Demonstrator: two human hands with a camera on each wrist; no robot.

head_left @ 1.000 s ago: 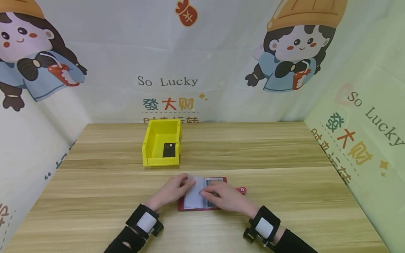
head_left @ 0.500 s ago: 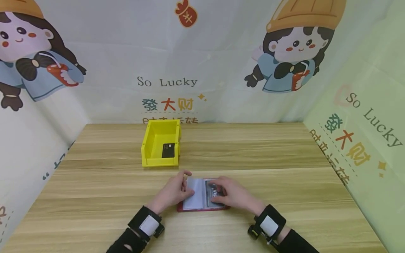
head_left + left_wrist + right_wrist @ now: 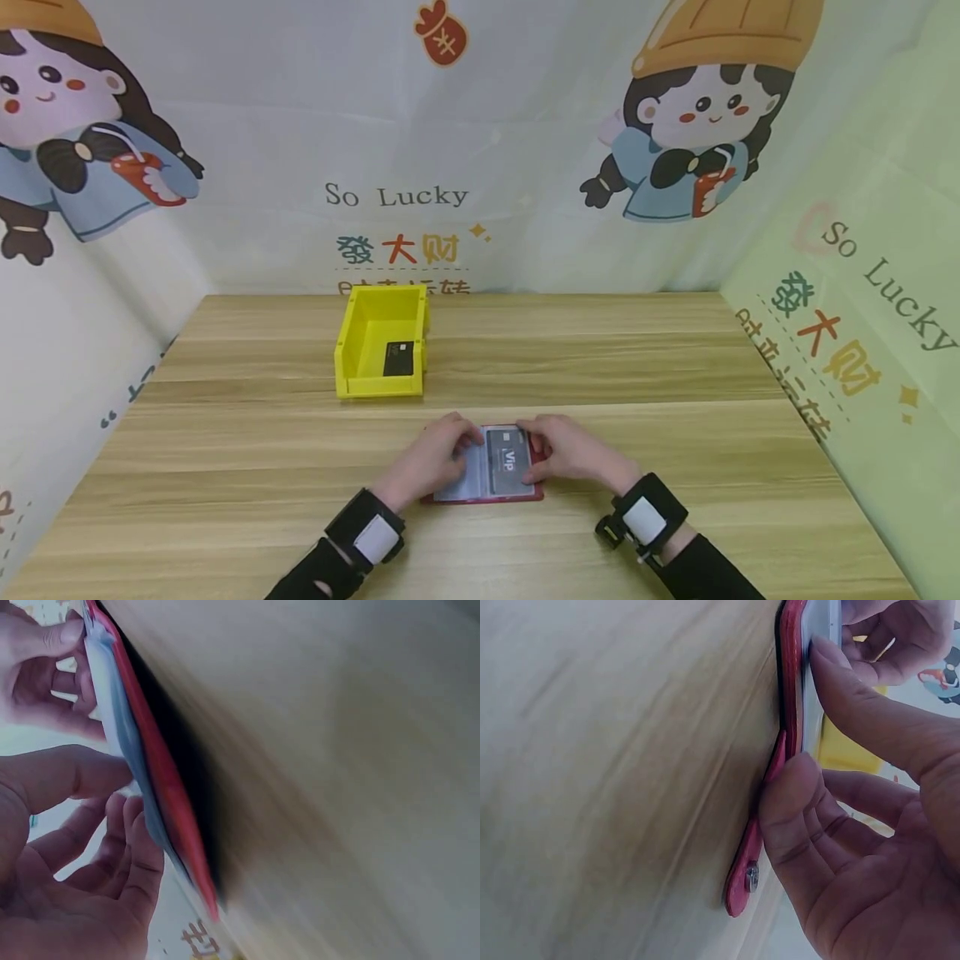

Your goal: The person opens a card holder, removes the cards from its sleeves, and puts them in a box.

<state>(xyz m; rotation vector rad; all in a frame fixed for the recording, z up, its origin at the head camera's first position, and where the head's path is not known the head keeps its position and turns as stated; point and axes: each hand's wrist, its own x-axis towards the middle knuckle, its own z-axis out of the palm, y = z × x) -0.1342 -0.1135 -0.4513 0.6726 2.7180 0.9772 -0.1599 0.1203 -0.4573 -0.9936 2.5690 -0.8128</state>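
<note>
A red card holder (image 3: pixel 537 495) lies spread on the wooden table, its clear sleeves (image 3: pixel 472 482) showing. A grey card (image 3: pixel 508 461) marked "Vip" sits in the right-hand sleeve. My left hand (image 3: pixel 437 450) rests on the left-hand sleeves, thumb and bent fingertips touching them at separate spots in the left wrist view. My right hand (image 3: pixel 566 450) is at the right edge, thumb beside the card and index finger near its upper corner. In the right wrist view, the holder's snap strap (image 3: pixel 742 877) sticks out below the right fingers; the head view hides it.
Behind the holder, to its left, stands a yellow bin (image 3: pixel 380 387) with a black card (image 3: pixel 398 358) inside. The wooden table (image 3: pixel 637 358) extends to both sides. A printed cloth (image 3: pixel 517 167) hangs behind it.
My right hand has moved right from the middle of the holder to the card's edge, uncovering the "Vip" card. The left hand has shifted right, farther over the left sleeves.
</note>
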